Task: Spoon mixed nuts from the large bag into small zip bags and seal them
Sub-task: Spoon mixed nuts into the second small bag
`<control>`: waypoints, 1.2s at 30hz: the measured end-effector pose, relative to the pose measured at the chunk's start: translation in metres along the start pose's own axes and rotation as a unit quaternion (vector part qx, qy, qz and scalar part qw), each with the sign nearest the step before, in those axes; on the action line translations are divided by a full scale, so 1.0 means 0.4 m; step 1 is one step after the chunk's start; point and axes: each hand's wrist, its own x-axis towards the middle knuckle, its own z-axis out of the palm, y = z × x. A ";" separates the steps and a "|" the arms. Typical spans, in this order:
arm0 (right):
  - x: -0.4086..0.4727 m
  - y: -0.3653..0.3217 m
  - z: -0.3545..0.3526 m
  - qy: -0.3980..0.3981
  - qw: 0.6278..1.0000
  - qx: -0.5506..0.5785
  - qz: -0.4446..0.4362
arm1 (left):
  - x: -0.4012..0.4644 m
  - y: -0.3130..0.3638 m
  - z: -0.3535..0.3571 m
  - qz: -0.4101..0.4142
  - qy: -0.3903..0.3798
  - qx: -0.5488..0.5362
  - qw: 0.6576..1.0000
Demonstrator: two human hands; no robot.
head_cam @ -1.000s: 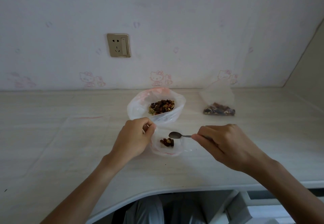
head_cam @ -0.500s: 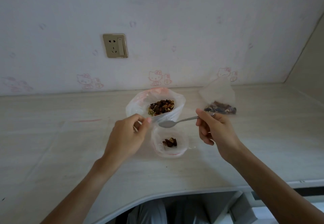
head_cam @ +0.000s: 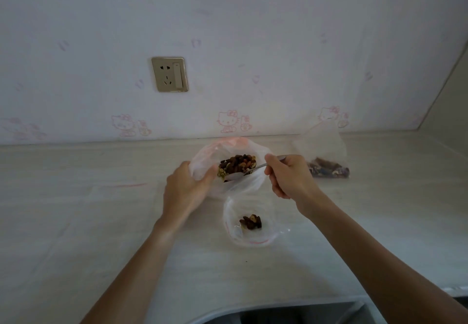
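Large bag (head_cam: 205, 161) at the back of the counter (head_cam: 76, 222), thin and floppy, likely to sag; best held at the rim, as by the left hand (head_cam: 186, 189) gripping its near edge; spoon (head_cam: 240, 174) pinched by the right hand (head_cam: 288, 175), bowl dipping into the mixed nuts (head_cam: 236, 165); small zip bag (head_cam: 249, 222) just in front, open, light, easy to tip; filled bag (head_cam: 326, 164) off to the right.

Spoon (head_cam: 243, 173) in right hand (head_cam: 288, 175), bowl among large bag's (head_cam: 202, 164) nuts (head_cam: 236, 165)
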 end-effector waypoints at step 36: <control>0.067 0.034 0.090 0.057 0.990 0.025 0.123 | -0.026 0.004 0.015 0.146 0.010 -0.114 0.983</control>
